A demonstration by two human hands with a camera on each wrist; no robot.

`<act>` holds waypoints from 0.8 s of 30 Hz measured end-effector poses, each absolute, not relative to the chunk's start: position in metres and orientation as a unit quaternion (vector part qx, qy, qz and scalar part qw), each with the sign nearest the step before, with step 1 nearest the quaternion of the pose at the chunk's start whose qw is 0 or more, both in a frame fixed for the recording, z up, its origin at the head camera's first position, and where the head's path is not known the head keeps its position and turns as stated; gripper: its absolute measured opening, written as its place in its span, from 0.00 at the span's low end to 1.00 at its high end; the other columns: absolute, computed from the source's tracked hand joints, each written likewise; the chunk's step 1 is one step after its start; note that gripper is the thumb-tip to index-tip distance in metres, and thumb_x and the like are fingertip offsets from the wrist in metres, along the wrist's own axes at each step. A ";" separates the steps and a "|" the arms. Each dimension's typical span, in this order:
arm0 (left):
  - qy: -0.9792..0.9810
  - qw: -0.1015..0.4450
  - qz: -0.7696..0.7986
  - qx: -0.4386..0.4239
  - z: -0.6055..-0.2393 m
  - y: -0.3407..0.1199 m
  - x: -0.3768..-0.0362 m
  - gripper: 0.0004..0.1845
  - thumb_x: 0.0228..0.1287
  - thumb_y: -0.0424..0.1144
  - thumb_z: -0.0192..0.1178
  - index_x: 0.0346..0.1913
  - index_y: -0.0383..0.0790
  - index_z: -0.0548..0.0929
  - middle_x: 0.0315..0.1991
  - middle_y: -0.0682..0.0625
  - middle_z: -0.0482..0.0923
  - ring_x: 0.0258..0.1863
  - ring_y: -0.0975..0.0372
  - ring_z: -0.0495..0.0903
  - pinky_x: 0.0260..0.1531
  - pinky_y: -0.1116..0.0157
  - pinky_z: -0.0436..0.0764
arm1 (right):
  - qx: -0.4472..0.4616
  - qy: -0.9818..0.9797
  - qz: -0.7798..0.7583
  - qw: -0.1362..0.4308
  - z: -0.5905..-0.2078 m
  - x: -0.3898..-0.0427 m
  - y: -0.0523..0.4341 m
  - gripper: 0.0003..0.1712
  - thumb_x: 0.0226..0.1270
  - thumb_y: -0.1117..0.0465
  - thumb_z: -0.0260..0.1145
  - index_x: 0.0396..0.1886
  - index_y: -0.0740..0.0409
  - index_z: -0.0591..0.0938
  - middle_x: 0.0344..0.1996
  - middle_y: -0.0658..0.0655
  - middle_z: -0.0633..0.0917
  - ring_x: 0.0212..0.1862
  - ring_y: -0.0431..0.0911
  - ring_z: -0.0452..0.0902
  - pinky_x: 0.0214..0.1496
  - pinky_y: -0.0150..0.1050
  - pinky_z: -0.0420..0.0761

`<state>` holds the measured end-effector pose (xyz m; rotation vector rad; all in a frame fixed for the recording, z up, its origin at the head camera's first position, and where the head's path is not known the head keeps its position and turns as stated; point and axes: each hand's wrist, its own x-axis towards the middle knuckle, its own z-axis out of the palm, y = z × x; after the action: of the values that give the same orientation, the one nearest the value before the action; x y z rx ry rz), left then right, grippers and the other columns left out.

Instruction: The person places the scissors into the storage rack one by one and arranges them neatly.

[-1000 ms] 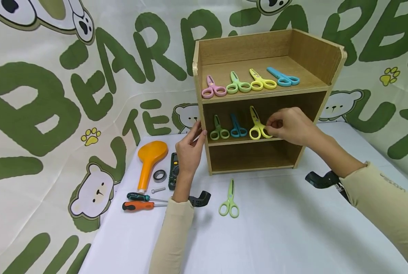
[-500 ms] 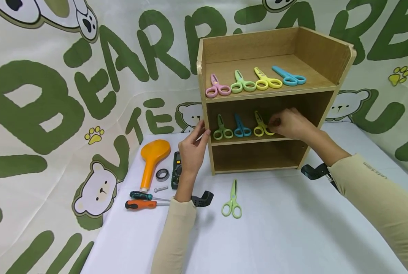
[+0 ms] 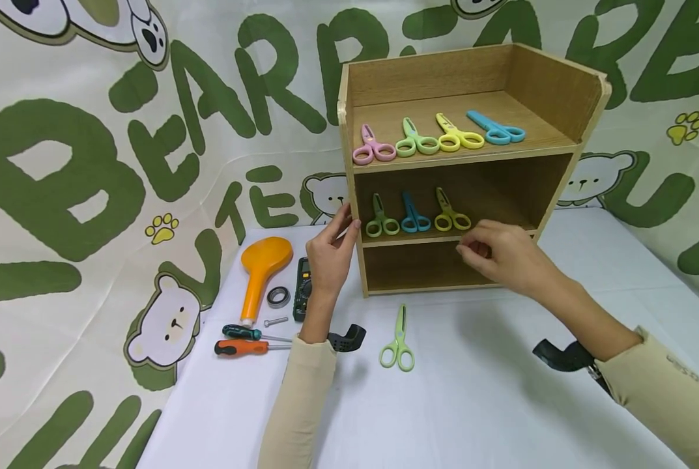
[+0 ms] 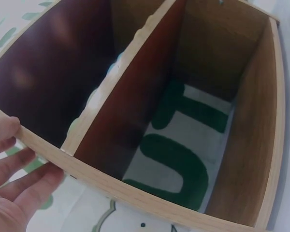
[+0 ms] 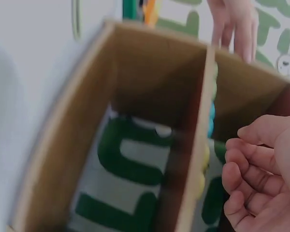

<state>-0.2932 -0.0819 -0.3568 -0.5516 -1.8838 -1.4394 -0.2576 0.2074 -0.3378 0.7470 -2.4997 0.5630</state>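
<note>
My left hand (image 3: 329, 254) rests its fingertips along the outer face of the left panel of a wooden shelf unit (image 3: 425, 68), its thumb at the front edge. The fingers (image 4: 36, 191) look straight in the left wrist view. My right hand (image 3: 504, 254) hangs in front of the middle shelf, fingers loosely curled, holding nothing. Just left of it on that shelf lie yellow scissors (image 3: 445, 202), then blue scissors (image 3: 410, 207) and green scissors (image 3: 378, 208). Above are pink scissors (image 3: 369, 140), green scissors (image 3: 410, 128), yellow scissors (image 3: 445, 124) and blue scissors (image 3: 484, 122).
Light green scissors (image 3: 400, 329) lie on the white table before the unit. To the left are an orange paddle-shaped tool (image 3: 261, 267), a dark ring (image 3: 278, 297), a bolt (image 3: 275, 322), a multimeter (image 3: 299, 303), a teal screwdriver (image 3: 240, 331) and an orange screwdriver (image 3: 242, 347).
My right hand has left the yellow scissors' handles and drawn back out, downward and toward me. The yellow scissors now lie farther in on the middle shelf. My left hand stays at the panel.
</note>
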 end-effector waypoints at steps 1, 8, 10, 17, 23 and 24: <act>-0.726 0.346 -0.555 -0.212 -0.357 -0.082 -0.293 0.22 0.68 0.27 0.63 0.63 0.27 0.77 0.56 0.37 0.80 0.53 0.50 0.84 0.45 0.56 0.86 | 0.281 -0.905 0.213 0.236 -0.345 -0.252 0.205 0.03 0.59 0.69 0.74 0.33 0.59 0.87 0.27 0.49 0.82 0.28 0.40 0.74 0.26 0.33 0.79; -0.727 0.345 -0.556 -0.209 -0.359 -0.084 -0.292 0.22 0.68 0.27 0.63 0.63 0.27 0.77 0.57 0.37 0.80 0.53 0.49 0.83 0.45 0.54 0.86 | 0.301 -0.896 0.267 0.191 -0.403 -0.223 0.183 0.06 0.57 0.68 0.75 0.32 0.54 0.87 0.27 0.41 0.80 0.30 0.37 0.75 0.27 0.28 0.79; -0.726 0.344 -0.557 -0.210 -0.359 -0.084 -0.292 0.22 0.68 0.27 0.63 0.63 0.27 0.77 0.57 0.37 0.80 0.53 0.49 0.83 0.45 0.53 0.86 | 0.303 -0.897 0.273 0.171 -0.421 -0.219 0.175 0.06 0.57 0.68 0.74 0.31 0.53 0.87 0.27 0.40 0.79 0.29 0.36 0.75 0.28 0.28 0.78; -0.728 0.340 -0.557 -0.208 -0.359 -0.084 -0.292 0.22 0.68 0.28 0.63 0.63 0.26 0.77 0.57 0.36 0.80 0.53 0.49 0.83 0.45 0.53 0.86 | 0.331 -0.894 0.280 0.116 -0.467 -0.209 0.153 0.04 0.58 0.67 0.73 0.30 0.54 0.86 0.26 0.41 0.79 0.29 0.33 0.73 0.29 0.27 0.78; -0.728 0.345 -0.551 -0.217 -0.356 -0.083 -0.293 0.22 0.68 0.27 0.63 0.63 0.26 0.77 0.57 0.36 0.80 0.53 0.49 0.83 0.45 0.56 0.86 | 0.303 -0.909 0.280 0.066 -0.478 -0.207 0.140 0.04 0.61 0.61 0.74 0.29 0.52 0.86 0.26 0.40 0.77 0.29 0.32 0.71 0.31 0.29 0.77; -0.728 0.346 -0.550 -0.218 -0.356 -0.083 -0.293 0.22 0.68 0.27 0.63 0.63 0.26 0.77 0.57 0.36 0.80 0.53 0.49 0.83 0.45 0.56 0.86 | 0.295 -0.912 0.280 0.059 -0.479 -0.208 0.137 0.05 0.61 0.60 0.75 0.29 0.52 0.85 0.26 0.40 0.77 0.29 0.33 0.71 0.30 0.29 0.77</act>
<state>-0.2932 -0.0829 -0.3560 -0.5647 -1.8907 -1.4280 -0.2079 0.1370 -0.4786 0.8933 -2.7613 0.8475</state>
